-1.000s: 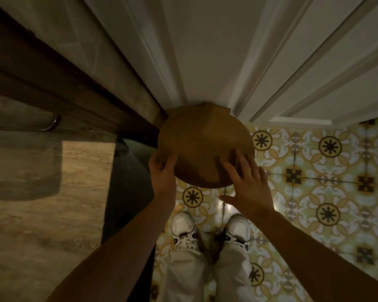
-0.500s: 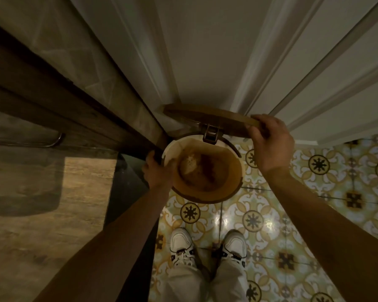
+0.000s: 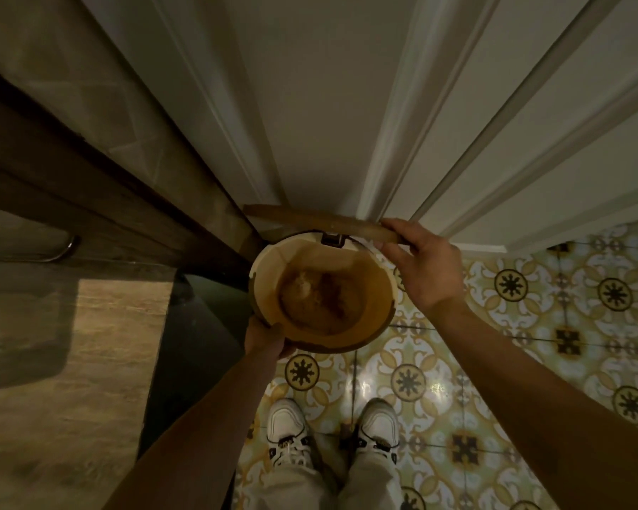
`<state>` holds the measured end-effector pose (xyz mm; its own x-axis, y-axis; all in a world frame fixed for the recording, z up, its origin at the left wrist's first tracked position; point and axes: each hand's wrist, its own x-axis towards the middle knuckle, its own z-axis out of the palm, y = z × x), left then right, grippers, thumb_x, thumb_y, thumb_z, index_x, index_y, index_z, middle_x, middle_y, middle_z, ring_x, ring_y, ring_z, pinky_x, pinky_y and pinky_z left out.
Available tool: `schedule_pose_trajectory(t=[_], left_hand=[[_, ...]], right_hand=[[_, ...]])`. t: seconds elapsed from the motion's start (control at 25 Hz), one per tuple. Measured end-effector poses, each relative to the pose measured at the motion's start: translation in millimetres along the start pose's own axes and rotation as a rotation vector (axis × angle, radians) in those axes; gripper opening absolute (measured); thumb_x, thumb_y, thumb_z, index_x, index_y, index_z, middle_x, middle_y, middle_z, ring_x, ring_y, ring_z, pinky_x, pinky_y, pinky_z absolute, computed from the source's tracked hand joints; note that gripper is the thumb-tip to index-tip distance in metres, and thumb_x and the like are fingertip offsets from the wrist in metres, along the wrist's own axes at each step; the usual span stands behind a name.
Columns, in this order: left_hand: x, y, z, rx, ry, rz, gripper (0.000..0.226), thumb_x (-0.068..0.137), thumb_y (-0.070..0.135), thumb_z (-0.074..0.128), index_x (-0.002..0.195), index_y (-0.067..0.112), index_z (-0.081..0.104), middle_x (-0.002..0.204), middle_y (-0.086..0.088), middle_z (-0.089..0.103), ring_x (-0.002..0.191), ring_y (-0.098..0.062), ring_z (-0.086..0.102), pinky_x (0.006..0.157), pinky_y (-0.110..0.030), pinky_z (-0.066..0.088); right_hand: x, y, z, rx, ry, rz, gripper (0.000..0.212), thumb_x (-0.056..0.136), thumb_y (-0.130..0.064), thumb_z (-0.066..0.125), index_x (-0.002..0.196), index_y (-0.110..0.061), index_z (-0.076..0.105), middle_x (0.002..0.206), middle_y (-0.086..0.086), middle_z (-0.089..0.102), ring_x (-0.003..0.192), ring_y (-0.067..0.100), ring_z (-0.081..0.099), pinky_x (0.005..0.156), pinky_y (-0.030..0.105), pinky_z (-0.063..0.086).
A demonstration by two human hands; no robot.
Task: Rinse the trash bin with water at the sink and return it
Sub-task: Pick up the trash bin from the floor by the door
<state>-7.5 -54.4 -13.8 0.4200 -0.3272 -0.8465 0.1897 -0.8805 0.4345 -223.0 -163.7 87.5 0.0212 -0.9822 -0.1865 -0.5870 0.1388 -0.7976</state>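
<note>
The floor (image 3: 531, 362) has patterned yellow tiles; the round trash bin (image 3: 380, 288) and two white shoes (image 3: 378, 427) stand on it.

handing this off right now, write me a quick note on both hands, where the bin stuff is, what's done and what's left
Left hand: gripping the near rim of the small round tan trash bin.
Right hand: holding the edge of the round brown hinged lid, which is tipped up and open against the white panelled door.
Bin: by the door, over the patterned yellow floor tiles; whether it rests on them is unclear. Crumpled brownish contents sit at the bottom.
Done: lid opened, bin gripped.
Left: carry it to the sink (not in view), rinse with water, return it here.
</note>
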Motion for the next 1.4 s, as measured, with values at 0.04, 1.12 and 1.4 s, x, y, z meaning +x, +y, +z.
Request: schedule_pose_trajectory(t=[0.04, 1.12, 1.4], left_hand=[[-12, 1, -4, 0.020, 0.019, 0.035, 0.026, 0.095, 0.014, 0.058, 0.119, 0.012, 0.048, 0.094, -0.013, 0.063, 0.066, -0.022, 0.064, 0.044, -0.024, 0.050], [-452, -6, -69, 0.083, 0.004, 0.238, 0.033, 0.091, 0.013, 0.060, 0.122, 0.013, 0.047, 0.101, -0.014, 0.060, 0.081, -0.030, 0.063, 0.066, -0.042, 0.059], [-643, 11, 49, 0.086, -0.301, 0.396, 0.023, 0.087, 0.001, 0.059, 0.105, 0.013, 0.051, 0.084, -0.015, 0.064, 0.062, -0.030, 0.067, 0.047, -0.030, 0.053]], right_hand=[[-2, 0, -1, -0.021, -0.016, 0.020, 0.034, 0.086, -0.035, 0.067, 0.121, -0.034, 0.066, 0.124, -0.008, 0.066, 0.119, 0.016, 0.058, 0.103, 0.036, 0.045], [-319, -105, -272, -0.138, -0.311, 0.029, 0.102, 0.066, -0.054, 0.080, 0.148, -0.046, 0.019, 0.161, -0.007, 0.002, 0.140, 0.018, 0.028, 0.106, 0.036, 0.039], [-427, -73, -465, -0.264, 0.126, 0.021, 0.040, 0.074, -0.044, 0.078, 0.107, -0.033, 0.059, 0.158, -0.006, 0.010, 0.112, 0.013, 0.054, 0.082, 0.024, 0.051]])
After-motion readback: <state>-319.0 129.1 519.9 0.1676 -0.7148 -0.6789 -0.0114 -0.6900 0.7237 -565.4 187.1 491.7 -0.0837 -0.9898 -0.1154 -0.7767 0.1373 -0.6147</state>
